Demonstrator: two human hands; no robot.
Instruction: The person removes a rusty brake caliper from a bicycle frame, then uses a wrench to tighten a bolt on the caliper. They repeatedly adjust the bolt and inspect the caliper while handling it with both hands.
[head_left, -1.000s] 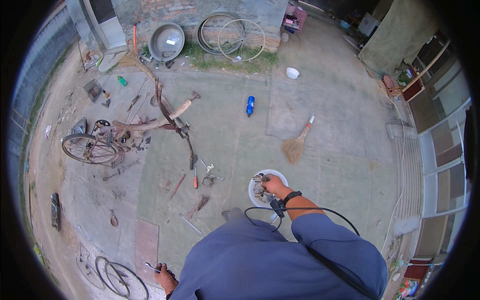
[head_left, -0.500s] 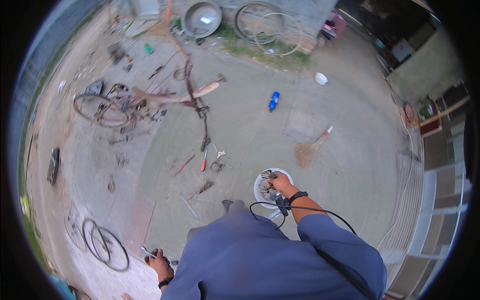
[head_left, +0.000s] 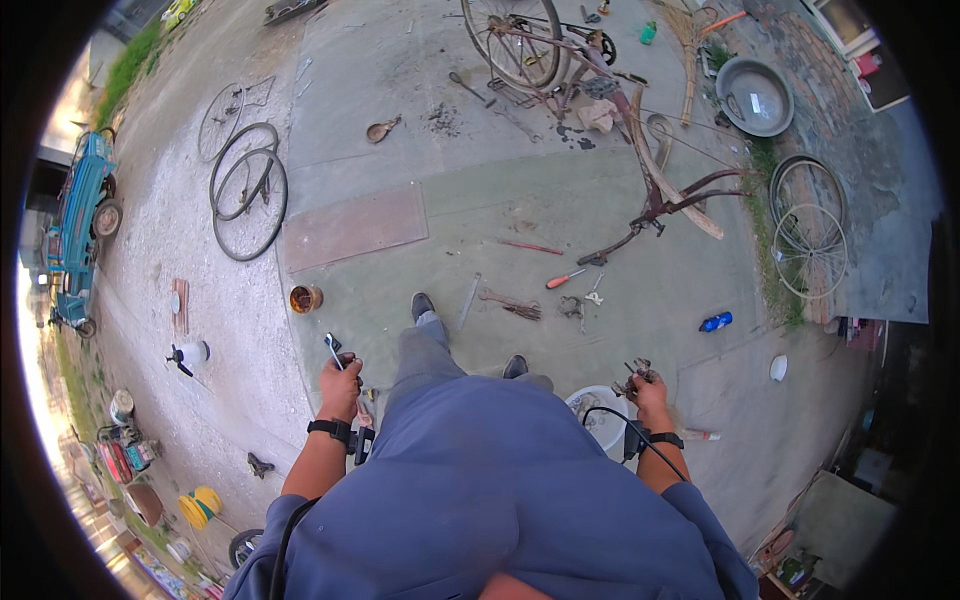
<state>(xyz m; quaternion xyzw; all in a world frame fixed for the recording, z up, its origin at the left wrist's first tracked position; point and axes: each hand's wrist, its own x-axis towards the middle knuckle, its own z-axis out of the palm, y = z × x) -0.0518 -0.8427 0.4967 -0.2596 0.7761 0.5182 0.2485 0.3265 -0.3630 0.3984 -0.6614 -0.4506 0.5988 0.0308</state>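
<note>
My left hand [head_left: 341, 382] is closed around a slim hand tool with a bright silver end [head_left: 332, 342]; its exact kind is unclear. Just ahead of it stands a tin [head_left: 306, 299] with dark brown contents. On the other side, my right hand [head_left: 651, 390] grips a cluster of small, dirty metal parts [head_left: 628, 380], too jumbled to name singly. Right beside that hand is a white bucket [head_left: 598, 425], partly hidden by my body and a black cable. Pliers with red handles [head_left: 366, 408] lie partly hidden by my left wrist.
A rusty bicycle frame [head_left: 655, 200] with a wheel [head_left: 512, 45] lies ahead. Nearer are a screwdriver [head_left: 566, 279], a red rod [head_left: 530, 247] and a metal strip [head_left: 468, 302]. Loose tyres [head_left: 250, 190] lie left; a blue bottle [head_left: 716, 322] and grey basin [head_left: 756, 97] lie right.
The view has swung to the left. My right hand has come up out of the white bucket, holding metal parts. My left hand still holds the silver-ended tool.
</note>
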